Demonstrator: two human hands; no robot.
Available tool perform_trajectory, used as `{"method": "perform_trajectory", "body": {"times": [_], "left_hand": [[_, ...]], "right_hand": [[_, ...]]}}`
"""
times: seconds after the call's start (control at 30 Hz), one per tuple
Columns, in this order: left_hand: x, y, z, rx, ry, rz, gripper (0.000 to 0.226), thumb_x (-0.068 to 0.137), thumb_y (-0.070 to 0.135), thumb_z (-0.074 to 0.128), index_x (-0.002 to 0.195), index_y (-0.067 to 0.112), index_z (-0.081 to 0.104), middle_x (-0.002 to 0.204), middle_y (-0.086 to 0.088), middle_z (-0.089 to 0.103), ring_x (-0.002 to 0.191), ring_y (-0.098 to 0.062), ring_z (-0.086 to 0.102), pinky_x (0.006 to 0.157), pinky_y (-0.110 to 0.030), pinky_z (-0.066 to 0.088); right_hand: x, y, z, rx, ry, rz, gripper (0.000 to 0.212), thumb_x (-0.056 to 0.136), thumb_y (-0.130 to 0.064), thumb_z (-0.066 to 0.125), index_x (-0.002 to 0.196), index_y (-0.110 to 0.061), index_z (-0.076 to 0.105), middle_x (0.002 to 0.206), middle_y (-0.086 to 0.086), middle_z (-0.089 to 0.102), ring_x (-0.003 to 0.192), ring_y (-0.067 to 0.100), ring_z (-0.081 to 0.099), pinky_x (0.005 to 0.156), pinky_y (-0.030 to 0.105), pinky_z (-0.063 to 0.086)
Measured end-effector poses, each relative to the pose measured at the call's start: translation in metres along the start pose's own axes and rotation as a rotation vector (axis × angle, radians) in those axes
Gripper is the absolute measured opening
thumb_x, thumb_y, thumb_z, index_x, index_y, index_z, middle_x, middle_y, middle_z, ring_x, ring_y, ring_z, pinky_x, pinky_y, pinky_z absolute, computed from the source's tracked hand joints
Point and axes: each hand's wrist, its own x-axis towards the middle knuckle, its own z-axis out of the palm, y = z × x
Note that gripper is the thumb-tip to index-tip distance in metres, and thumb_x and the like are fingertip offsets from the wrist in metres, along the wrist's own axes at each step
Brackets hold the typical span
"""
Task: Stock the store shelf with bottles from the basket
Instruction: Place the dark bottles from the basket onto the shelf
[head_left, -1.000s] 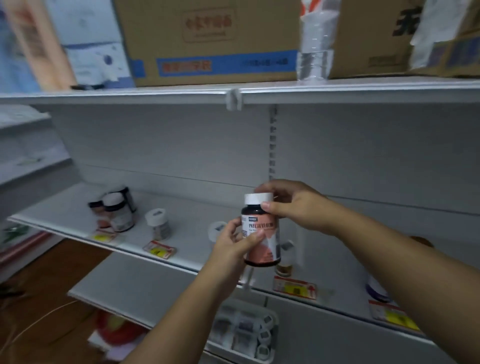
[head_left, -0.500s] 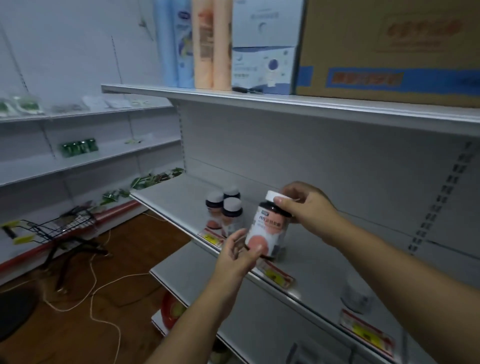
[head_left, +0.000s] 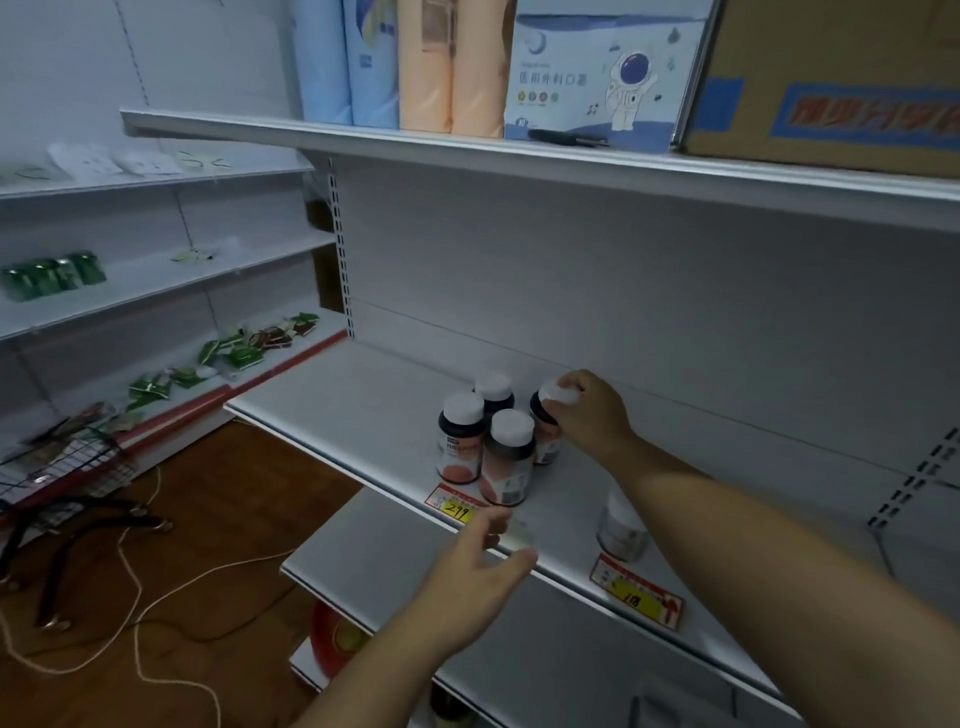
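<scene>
Bottles stand in a tight cluster near the centre of the frame, on the white middle shelf. Three of them have dark bodies, white caps and orange-pink labels and stand upright with no hand on them, two at the shelf's front edge and one behind. A fourth bottle sits at the right rear of the cluster, tilted slightly, just beside the others. The right hand reaches in from the lower right of the frame and grips this bottle by its white cap, fingers curled over the top. Whether its base rests fully on the shelf cannot be told.

The left hand hovers below centre, in front of the shelf edge, fingers loosely spread and holding nothing. Just above it, a red and yellow price tag is fixed to the shelf lip beneath the cluster. Further right on the same shelf stands a pale bottle, apart from the group, with a second price tag below it.

At the left edge of the frame, a wire basket stands on the brown floor, well apart from the shelf. Along the top of the frame, the upper shelf carries blue and peach packs, a box with an astronaut drawing and a cardboard carton.
</scene>
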Motion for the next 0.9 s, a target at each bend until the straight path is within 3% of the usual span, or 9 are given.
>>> {"method": "perform_trajectory", "body": {"times": [0.1, 0.17, 0.27, 0.37, 0.43, 0.5, 0.57, 0.7, 0.9], "left_hand": [[0.000, -0.006, -0.001, 0.030, -0.068, 0.007, 0.037, 0.083, 0.044, 0.062, 0.116, 0.046, 0.046, 0.125, 0.016, 0.053, 0.117, 0.000, 0.047, 0.096, -0.022, 0.037], [0.000, -0.007, -0.001, 0.079, -0.079, 0.016, 0.040, 0.083, 0.043, 0.062, 0.120, 0.042, 0.046, 0.124, 0.014, 0.052, 0.118, -0.002, 0.047, 0.093, -0.020, 0.035], [0.009, 0.004, -0.006, 0.166, -0.036, 0.110, 0.048, 0.083, 0.039, 0.063, 0.127, 0.033, 0.047, 0.125, 0.012, 0.052, 0.117, -0.003, 0.048, 0.092, -0.017, 0.035], [0.023, 0.022, -0.014, 0.294, 0.051, 0.250, 0.052, 0.082, 0.038, 0.064, 0.130, 0.028, 0.047, 0.120, 0.014, 0.051, 0.105, -0.001, 0.048, 0.078, 0.000, 0.034], [0.027, 0.032, -0.017, 0.442, 0.063, 0.305, 0.057, 0.081, 0.043, 0.061, 0.133, 0.031, 0.043, 0.123, 0.012, 0.049, 0.103, -0.004, 0.048, 0.080, -0.008, 0.037], [0.030, 0.039, -0.016, 0.604, 0.021, 0.358, 0.063, 0.081, 0.046, 0.059, 0.138, 0.027, 0.039, 0.138, 0.005, 0.046, 0.118, -0.012, 0.047, 0.095, -0.026, 0.041], [0.035, 0.045, -0.012, 0.790, -0.022, 0.408, 0.069, 0.082, 0.048, 0.057, 0.142, 0.023, 0.034, 0.149, -0.001, 0.035, 0.135, -0.019, 0.033, 0.109, -0.034, 0.033], [0.035, 0.060, 0.007, 1.024, -0.053, 0.379, 0.076, 0.087, 0.055, 0.049, 0.149, 0.021, 0.019, 0.160, -0.002, 0.012, 0.147, -0.024, 0.007, 0.118, -0.044, 0.015], [0.005, 0.072, 0.061, 1.016, -0.057, 0.319, 0.074, 0.089, 0.054, 0.046, 0.149, 0.021, 0.016, 0.159, -0.007, 0.015, 0.146, -0.024, 0.009, 0.118, -0.045, 0.014]], "right_hand": [[0.001, 0.000, 0.015, -0.013, -0.136, 0.015, 0.036, 0.087, -0.026, 0.057, 0.121, -0.013, 0.053, 0.124, 0.012, 0.056, 0.109, 0.027, 0.054, 0.085, 0.030, 0.043], [-0.001, 0.000, 0.018, -0.056, -0.241, 0.006, 0.041, 0.093, -0.029, 0.049, 0.131, -0.014, 0.045, 0.132, 0.014, 0.052, 0.115, 0.026, 0.051, 0.085, 0.026, 0.036], [-0.004, -0.002, 0.007, -0.129, -0.326, -0.009, 0.047, 0.097, -0.032, 0.040, 0.140, -0.013, 0.034, 0.146, 0.012, 0.040, 0.129, 0.027, 0.041, 0.099, 0.029, 0.032], [-0.021, -0.001, -0.017, -0.217, -0.322, -0.088, 0.050, 0.097, -0.035, 0.040, 0.142, -0.014, 0.030, 0.150, 0.010, 0.033, 0.135, 0.024, 0.033, 0.103, 0.026, 0.025], [-0.041, 0.005, -0.037, -0.385, -0.338, -0.195, 0.053, 0.096, -0.038, 0.040, 0.143, -0.016, 0.028, 0.154, 0.011, 0.024, 0.141, 0.024, 0.021, 0.109, 0.030, 0.018], [-0.062, 0.014, -0.059, -0.620, -0.389, -0.272, 0.059, 0.096, -0.045, 0.036, 0.147, -0.022, 0.018, 0.159, 0.007, 0.006, 0.146, 0.021, 0.001, 0.116, 0.037, 0.003], [-0.083, 0.023, -0.078, -0.761, -0.430, -0.316, 0.061, 0.095, -0.048, 0.033, 0.148, -0.027, 0.012, 0.159, 0.004, -0.003, 0.146, 0.019, -0.008, 0.117, 0.038, -0.003], [-0.133, 0.035, -0.110, -0.755, -0.437, -0.359, 0.063, 0.093, -0.049, 0.038, 0.147, -0.027, 0.015, 0.159, 0.005, 0.001, 0.146, 0.019, -0.006, 0.118, 0.039, -0.002], [-0.211, 0.068, -0.145, -0.726, -0.436, -0.462, 0.063, 0.092, -0.046, 0.041, 0.146, -0.024, 0.017, 0.159, 0.010, 0.005, 0.146, 0.024, -0.001, 0.118, 0.043, 0.001]]}}
